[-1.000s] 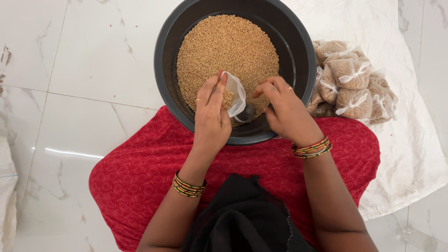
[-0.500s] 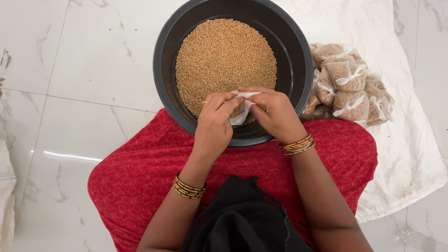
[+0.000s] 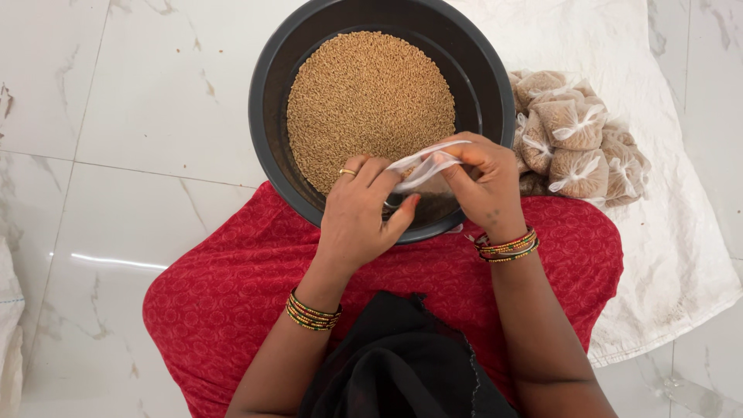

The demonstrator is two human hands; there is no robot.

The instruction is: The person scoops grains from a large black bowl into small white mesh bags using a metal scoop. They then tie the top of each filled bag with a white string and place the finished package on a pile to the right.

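While held over basin [image 3: 271, 116] rim, clear bag [image 3: 424, 166] stretched between pinching left hand [image 3: 357, 217], right hand [image 3: 484, 182].

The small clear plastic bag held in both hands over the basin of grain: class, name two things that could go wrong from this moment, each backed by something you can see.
1. Both the left hand and the right hand pinch the thin clear bag by its top; if it slips or tears, grain may spill.
2. The hands work at the near rim of the dark basin, which rests against the red cloth on the lap; a spill there might scatter onto cloth or floor.
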